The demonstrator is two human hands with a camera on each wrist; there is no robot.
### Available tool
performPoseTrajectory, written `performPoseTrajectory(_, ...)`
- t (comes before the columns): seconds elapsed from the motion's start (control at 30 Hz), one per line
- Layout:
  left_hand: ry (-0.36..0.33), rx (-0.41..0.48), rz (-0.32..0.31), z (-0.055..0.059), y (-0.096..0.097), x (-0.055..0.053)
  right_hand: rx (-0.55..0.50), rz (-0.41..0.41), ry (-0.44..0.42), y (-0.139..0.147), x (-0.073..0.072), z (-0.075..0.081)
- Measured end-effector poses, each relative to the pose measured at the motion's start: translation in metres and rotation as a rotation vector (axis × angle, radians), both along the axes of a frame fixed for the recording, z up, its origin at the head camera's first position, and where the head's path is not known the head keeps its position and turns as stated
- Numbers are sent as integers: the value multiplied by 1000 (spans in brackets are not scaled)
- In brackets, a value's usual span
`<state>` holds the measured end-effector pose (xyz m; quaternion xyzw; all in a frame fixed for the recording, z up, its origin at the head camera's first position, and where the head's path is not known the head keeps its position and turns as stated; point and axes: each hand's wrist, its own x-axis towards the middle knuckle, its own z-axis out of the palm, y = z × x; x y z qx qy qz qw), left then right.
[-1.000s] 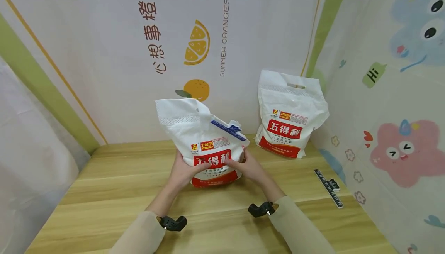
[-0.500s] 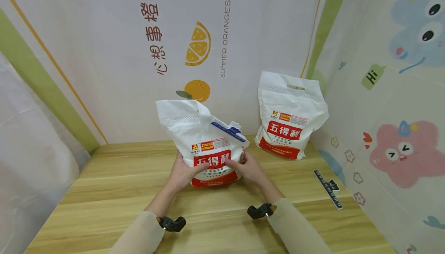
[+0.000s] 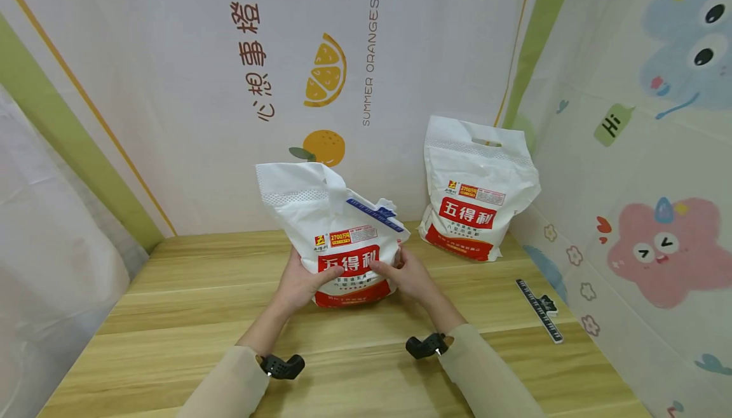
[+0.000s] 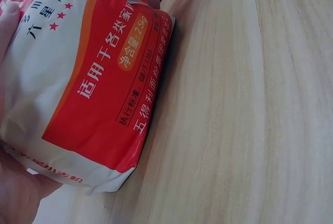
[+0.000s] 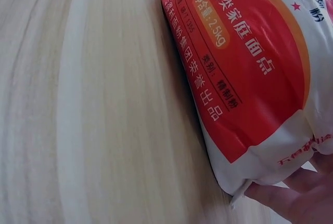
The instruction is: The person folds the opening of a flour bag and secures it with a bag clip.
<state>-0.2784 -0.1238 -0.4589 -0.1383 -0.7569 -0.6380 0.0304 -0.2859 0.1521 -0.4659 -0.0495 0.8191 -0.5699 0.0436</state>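
A white and red flour bag point(image 3: 303, 224) stands on the wooden table at the middle of the head view. Its top folds over to the left, and a blue and white sealing clip point(image 3: 374, 215) lies slantwise across its upper right corner. My left hand point(image 3: 301, 283) holds the bag's left side, thumb on the front. From the right, my right hand point(image 3: 413, 276) grips it the same way. In the left wrist view the bag's red lower panel point(image 4: 104, 89) is close. Fingers point(image 5: 273, 198) curl round its lower side in the right wrist view. The fingers behind the bag are partly hidden.
A second flour bag point(image 3: 480, 167) with a cut-out handle stands upright at the back right, against the printed curtain point(image 3: 189, 87). A black and white sealing clip point(image 3: 540, 311) lies on the table point(image 3: 189, 316) near its right edge.
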Motion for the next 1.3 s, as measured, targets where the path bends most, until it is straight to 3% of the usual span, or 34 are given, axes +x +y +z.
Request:
performPoseTrajectory(0.43, -21, -28, 20, -1, -2, 0, -9, 9, 2, -4, 0, 4)
performPoseTrajectory(1.3, -45, -73, 82, -2, -37, -6, -17, 23, -29, -41, -16, 4)
